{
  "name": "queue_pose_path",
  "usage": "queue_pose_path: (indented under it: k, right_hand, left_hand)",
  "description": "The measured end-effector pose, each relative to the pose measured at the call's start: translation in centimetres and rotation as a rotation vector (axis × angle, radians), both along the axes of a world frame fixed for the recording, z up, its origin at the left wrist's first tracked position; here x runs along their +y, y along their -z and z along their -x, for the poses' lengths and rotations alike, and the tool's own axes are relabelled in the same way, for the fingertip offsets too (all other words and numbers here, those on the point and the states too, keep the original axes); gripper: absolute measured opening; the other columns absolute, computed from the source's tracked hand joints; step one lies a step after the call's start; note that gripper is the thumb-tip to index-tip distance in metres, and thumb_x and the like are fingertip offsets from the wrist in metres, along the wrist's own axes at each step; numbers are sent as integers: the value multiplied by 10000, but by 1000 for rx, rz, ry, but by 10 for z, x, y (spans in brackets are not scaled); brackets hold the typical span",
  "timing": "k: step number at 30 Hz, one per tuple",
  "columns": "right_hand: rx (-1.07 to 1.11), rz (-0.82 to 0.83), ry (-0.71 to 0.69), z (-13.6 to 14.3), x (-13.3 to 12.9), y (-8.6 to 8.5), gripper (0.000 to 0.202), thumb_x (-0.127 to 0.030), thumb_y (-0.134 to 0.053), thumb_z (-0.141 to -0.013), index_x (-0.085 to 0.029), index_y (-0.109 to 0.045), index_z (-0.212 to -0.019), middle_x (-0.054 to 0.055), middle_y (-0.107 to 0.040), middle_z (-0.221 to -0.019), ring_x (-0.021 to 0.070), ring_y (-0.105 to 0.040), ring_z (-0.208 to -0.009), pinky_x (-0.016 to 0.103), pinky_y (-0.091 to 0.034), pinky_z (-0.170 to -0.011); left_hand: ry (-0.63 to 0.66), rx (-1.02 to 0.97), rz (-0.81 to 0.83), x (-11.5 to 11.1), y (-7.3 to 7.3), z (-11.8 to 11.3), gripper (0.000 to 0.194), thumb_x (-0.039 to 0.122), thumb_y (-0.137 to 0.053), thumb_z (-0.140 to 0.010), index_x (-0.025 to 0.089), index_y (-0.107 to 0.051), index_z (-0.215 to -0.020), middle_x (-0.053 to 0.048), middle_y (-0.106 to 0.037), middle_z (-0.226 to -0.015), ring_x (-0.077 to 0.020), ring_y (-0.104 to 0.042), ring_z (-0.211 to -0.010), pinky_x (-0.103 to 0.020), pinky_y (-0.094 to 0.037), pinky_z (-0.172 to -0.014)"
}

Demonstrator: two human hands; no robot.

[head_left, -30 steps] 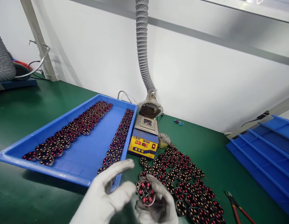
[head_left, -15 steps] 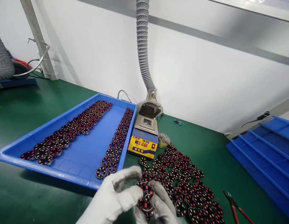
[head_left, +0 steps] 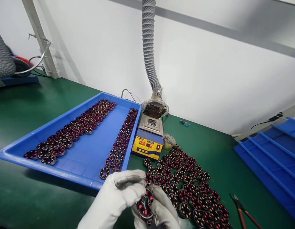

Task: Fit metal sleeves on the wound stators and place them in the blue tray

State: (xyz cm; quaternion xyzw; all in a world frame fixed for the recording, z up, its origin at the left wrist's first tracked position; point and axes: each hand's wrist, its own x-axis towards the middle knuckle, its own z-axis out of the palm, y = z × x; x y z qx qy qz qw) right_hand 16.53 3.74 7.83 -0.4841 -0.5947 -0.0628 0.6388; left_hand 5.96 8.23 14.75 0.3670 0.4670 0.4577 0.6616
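Note:
Both my hands wear white gloves with grey-smudged fingertips. Between them, at the lower middle, is a motor stator (head_left: 145, 203), a ring with red copper windings; a thin red wire end hangs below it. My right hand (head_left: 163, 206) grips it from the right, fingers curled around its edge. My left hand (head_left: 119, 197) meets the ring's upper left side, thumb and index finger closed at the rim; their exact contact is partly hidden. Many similar stators (head_left: 185, 181) lie in a loose pile on the green table, right of my hands.
A blue tray (head_left: 90, 159) on the left holds rows of stators. Behind my hands stands a yellow-and-blue solder pot (head_left: 147, 143) under a grey exhaust hose (head_left: 148, 41), with a small cup (head_left: 168, 141) beside it. Red-handled cutters (head_left: 241, 210) and stacked blue trays (head_left: 271, 159) are at right.
My left thumb and index finger have drawn closer together at the ring. The stator has turned to show its face more. The view has shifted slightly.

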Motion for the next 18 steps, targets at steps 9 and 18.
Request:
queue_pose_path:
  k: [9,18]
  right_hand:
    - [78,103,-47,-1,-6,5,390,-96,-680,-667,-232,-549,-1008,80,-625,-1040,257,-605,-964,461,-520,-822]
    - [594,342,-247,-7,12,-23,336,-212,-704,-721,-315,-579,-1015,3,-639,-1062,133,-630,-950,204,-520,-774]
  left_hand:
    - [54,-103,39,2,2,3,286,295,-772,-537,128,-692,-755,-65,-677,-737,-162,-614,-650,-203,-500,-607]
    - [-259,389,-106,-29,41,43,291,499,-725,-656,265,-716,-829,-20,-681,-963,-212,-634,-921,-217,-533,-790]
